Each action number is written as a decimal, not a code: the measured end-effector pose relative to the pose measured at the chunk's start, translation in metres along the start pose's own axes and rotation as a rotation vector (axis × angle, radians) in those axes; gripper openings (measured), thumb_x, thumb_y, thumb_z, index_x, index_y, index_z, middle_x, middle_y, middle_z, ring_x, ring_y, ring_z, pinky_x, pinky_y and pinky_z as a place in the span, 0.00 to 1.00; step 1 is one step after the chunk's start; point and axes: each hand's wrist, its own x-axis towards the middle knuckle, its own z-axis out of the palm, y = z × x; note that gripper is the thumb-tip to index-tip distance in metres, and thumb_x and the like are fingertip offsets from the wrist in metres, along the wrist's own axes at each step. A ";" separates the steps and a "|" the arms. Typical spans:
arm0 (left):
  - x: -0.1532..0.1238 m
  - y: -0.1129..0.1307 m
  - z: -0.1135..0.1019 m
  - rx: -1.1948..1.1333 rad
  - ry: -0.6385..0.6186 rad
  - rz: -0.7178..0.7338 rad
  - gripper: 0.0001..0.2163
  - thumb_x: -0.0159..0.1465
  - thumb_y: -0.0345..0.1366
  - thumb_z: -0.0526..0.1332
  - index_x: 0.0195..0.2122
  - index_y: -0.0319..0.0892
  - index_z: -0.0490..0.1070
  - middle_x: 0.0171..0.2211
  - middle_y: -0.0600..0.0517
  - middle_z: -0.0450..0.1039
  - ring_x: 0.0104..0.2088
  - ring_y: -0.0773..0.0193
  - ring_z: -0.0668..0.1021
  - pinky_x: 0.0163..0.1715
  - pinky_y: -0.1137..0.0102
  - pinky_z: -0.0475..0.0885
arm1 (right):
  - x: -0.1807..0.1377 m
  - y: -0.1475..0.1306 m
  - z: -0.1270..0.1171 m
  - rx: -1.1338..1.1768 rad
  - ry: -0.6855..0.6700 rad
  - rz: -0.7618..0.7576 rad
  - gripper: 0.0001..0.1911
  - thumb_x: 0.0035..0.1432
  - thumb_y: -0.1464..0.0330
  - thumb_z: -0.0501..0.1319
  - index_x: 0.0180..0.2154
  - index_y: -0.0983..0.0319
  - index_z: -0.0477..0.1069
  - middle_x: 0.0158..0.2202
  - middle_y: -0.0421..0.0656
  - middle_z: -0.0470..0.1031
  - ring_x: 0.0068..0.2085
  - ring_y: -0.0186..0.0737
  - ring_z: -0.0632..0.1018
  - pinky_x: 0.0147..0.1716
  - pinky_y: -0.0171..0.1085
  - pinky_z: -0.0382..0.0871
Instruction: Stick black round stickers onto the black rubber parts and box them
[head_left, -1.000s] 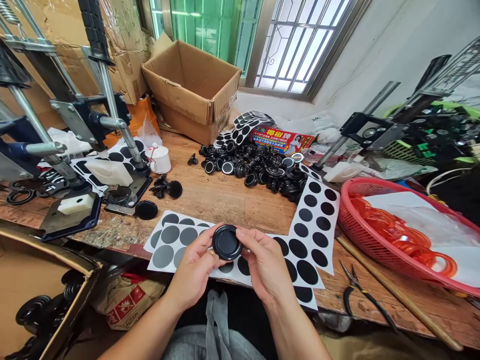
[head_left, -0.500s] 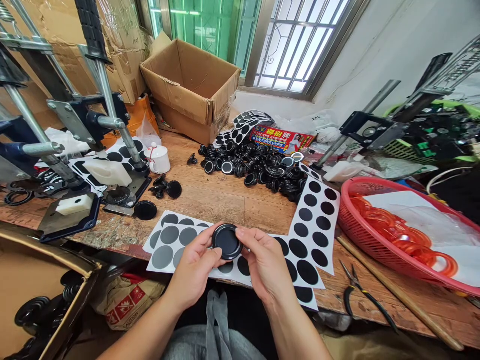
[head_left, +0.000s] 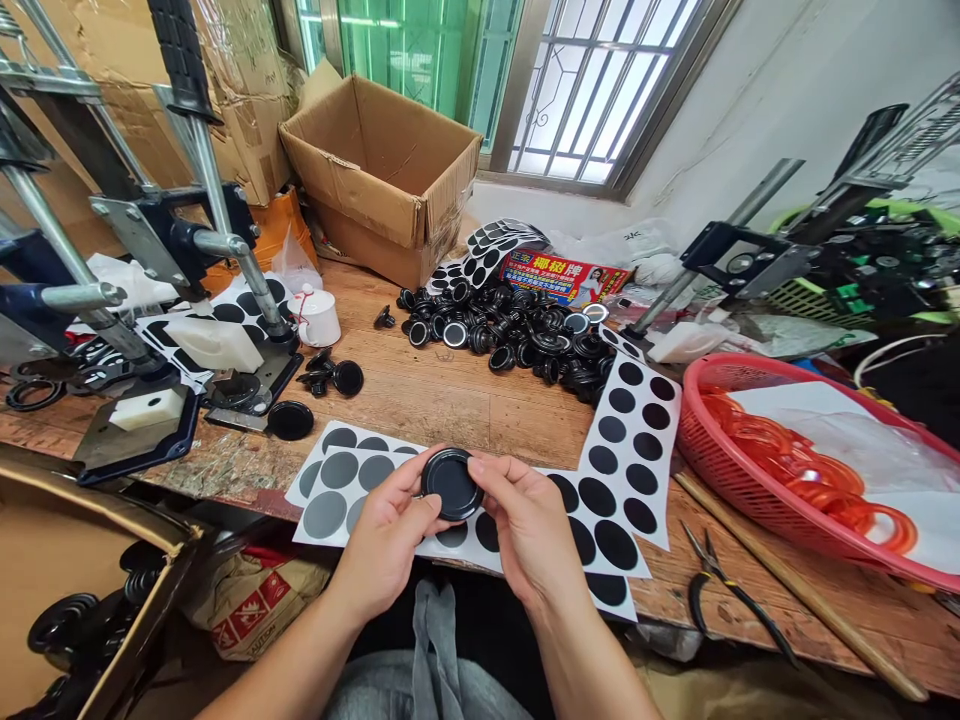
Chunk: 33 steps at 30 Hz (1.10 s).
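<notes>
A round black disc with a raised glossy rim [head_left: 451, 484] is held between both hands over the front edge of the bench. My left hand [head_left: 396, 532] grips its left side, thumb at the lower rim. On the right side, my right hand [head_left: 525, 520] pinches the rim between thumb and fingers. Beneath the hands lie white sheets of round stickers, grey ones on the left sheet [head_left: 315, 538] and black ones on the right sheet [head_left: 657, 445]. The underside of the disc is hidden.
Hand presses [head_left: 225, 240] stand at the left, another press [head_left: 720, 255] at the right. Black knob-like parts [head_left: 517, 330] are heaped at the back near a cardboard box [head_left: 360, 210]. A red basket [head_left: 697, 420], pliers [head_left: 712, 575] and a wooden stick [head_left: 795, 580] lie to the right.
The black disc and both hands have shifted very slightly left. Both hands keep their hold on it.
</notes>
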 end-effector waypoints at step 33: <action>-0.001 0.004 -0.004 -0.010 0.027 0.010 0.19 0.58 0.33 0.65 0.52 0.44 0.73 0.47 0.45 0.77 0.44 0.55 0.78 0.37 0.67 0.77 | -0.006 0.016 -0.024 -0.589 -0.171 -0.370 0.21 0.55 0.64 0.66 0.52 0.53 0.72 0.48 0.43 0.76 0.47 0.44 0.75 0.49 0.42 0.66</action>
